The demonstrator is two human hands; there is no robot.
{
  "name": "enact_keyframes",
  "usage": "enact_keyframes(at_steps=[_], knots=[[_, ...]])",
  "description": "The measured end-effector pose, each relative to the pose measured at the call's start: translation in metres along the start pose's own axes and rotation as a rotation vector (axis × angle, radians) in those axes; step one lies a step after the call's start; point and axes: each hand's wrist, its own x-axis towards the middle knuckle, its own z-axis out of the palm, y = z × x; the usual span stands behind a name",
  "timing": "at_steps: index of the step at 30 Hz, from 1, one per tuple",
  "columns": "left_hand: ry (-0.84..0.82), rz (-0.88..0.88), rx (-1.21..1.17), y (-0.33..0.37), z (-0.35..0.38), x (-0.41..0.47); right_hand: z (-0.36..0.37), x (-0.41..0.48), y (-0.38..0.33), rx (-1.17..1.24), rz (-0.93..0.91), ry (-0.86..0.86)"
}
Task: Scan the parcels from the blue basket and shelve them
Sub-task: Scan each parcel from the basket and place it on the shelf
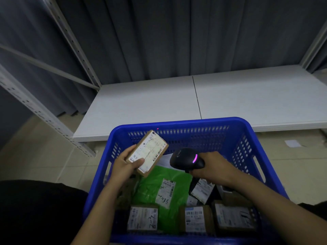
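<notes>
Parcels are mostly lying inside the blue basket point(177, 123): a green mailer bag point(152, 188) at its middle and three labelled cardboard boxes point(142, 218) along its near wall. More are partly hiding under the right forearm, too dark to tell apart.

One small brown box point(147, 152) is being held above the basket's far-left part, label facing up, with the left hand point(123, 167) wrapping fingers and thumb round its lower end. Over the basket's middle, the right hand point(214, 167) is gripping a black scanner point(185, 159), its ring glowing pink and its nose pointing toward that label. A red dot point(157, 128) is showing on the basket's far rim, so the beam is probably not sitting on the barcode; I cannot tell whether a read is registering.

The shelf point(230, 99) is running just beyond the basket's far rim, and none of the parcels in view is resting on it.

Judgement: the task is looking early. The scan step is in hand for this one box, and its shelving is not yet done. Everything lying in the basket is waiting for both steps.
</notes>
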Motion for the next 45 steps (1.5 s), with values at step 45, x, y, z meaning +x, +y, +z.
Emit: enact_keyframes(at_steps=[45], knots=[[0.807,0.843,-0.045,0.336,-0.293,-0.065,-0.129,0.012,-0.434,0.614,-0.357,0.677]])
